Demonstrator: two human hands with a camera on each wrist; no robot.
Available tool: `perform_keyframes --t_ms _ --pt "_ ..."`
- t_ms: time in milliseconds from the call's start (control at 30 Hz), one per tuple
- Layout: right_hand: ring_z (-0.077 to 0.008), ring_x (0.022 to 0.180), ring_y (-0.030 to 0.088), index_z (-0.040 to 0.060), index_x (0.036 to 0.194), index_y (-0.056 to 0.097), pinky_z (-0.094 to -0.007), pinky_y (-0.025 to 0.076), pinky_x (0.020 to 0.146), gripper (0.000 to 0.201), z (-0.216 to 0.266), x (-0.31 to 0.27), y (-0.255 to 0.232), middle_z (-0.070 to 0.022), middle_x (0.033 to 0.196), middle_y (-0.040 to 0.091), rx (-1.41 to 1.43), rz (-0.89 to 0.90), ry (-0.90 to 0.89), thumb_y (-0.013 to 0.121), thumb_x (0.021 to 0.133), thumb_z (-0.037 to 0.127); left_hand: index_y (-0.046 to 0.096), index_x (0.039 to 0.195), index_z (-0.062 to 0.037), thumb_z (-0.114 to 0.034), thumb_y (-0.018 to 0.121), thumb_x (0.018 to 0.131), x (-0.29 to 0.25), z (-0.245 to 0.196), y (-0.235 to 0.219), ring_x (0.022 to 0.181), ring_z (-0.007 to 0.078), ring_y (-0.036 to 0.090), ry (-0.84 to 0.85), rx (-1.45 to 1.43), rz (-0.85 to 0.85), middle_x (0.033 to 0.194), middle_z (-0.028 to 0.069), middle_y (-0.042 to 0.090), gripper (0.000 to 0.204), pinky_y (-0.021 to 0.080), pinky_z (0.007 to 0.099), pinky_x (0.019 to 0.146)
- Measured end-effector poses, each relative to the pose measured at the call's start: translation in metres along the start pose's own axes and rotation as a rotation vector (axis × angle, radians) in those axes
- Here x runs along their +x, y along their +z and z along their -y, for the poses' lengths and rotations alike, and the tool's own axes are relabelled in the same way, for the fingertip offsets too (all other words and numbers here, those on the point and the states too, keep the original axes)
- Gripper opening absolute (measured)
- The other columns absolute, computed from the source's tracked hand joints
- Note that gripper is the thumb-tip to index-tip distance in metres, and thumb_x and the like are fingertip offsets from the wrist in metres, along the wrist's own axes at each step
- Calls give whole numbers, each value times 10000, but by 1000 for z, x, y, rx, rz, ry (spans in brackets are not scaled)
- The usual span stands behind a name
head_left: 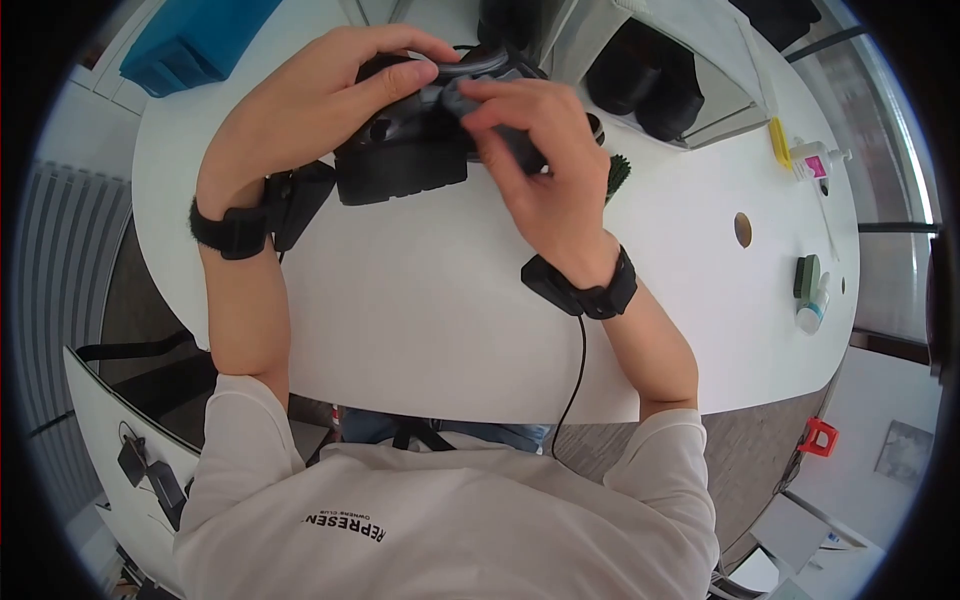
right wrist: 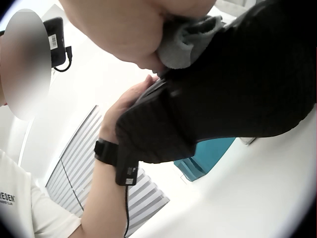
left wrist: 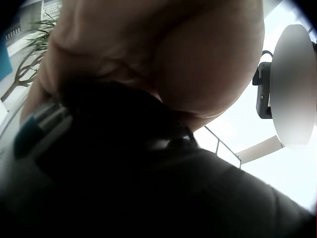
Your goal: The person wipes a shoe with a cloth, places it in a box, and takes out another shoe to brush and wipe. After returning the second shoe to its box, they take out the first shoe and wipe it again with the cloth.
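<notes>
A black, glossy shoe (head_left: 400, 170) with a thick sole is held up over the near side of the white table. My left hand (head_left: 310, 105) grips its far upper part, thumb and fingers curled over it. In my right hand (head_left: 550, 160) a grey cloth (head_left: 458, 98) is pinched and touches the shoe's surface. The right wrist view shows the cloth (right wrist: 181, 47) bunched under my right hand (right wrist: 133, 25), against the dark shoe (right wrist: 237, 84). Up close in the left wrist view are my left hand (left wrist: 163, 49) and the dark shoe (left wrist: 148, 183); its fingertips are hidden there.
Black shoes (head_left: 645, 85) stand in a white open box (head_left: 740, 90) at the back right. A green brush-like item (head_left: 618, 177) lies beside my right hand. Bottles (head_left: 815, 310) stand at the table's right edge, and a teal case (head_left: 195, 45) is at the back left.
</notes>
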State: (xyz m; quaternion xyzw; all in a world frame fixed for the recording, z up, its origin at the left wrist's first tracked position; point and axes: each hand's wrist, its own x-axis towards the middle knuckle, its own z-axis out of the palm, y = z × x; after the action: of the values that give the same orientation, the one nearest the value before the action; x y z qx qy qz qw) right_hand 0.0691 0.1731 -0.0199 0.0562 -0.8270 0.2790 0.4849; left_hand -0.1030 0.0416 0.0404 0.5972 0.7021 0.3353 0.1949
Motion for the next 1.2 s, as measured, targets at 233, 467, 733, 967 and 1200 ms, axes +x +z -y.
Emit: perform_keyframes --t_ms 233,467,733,967,1200 --pt "-253 931 576 77 873 636 -333 504 779 282 12 -5 7 -24 1016 662 -10 113 -105 669 642 -82 614 1137 7 -244 510 977 4 6 2 843 126 600 31 66 11 937 80 658 316 482 227 743" --pt "-259 889 589 60 897 629 -344 491 755 227 -38 -1 -9 -44 973 665 -131 33 -15 656 709 -65 597 1046 -23 -345 507 976 12 27 -3 788 91 535 -183 24 12 865 15 594 342 436 211 690" --pt "-248 829 586 43 950 631 -331 475 710 165 -60 -9 -12 -60 903 657 -111 -42 223 645 795 -13 576 1053 -41 -322 490 987 12 45 -5 822 84 504 -219 10 28 879 1 566 301 410 218 731" --pt "-257 841 577 52 933 627 -339 476 703 200 -50 -13 1 -49 938 658 -178 -29 60 646 763 -51 537 1166 -21 -180 433 1003 13 48 4 932 191 564 -149 154 35 1000 90 619 250 424 270 867" --pt "-220 941 567 84 889 634 -326 440 799 248 -22 -14 7 -5 993 667 -190 206 -125 671 673 -33 522 1189 -7 -91 404 984 14 50 12 985 319 570 -142 307 25 1100 179 623 251 429 326 915"
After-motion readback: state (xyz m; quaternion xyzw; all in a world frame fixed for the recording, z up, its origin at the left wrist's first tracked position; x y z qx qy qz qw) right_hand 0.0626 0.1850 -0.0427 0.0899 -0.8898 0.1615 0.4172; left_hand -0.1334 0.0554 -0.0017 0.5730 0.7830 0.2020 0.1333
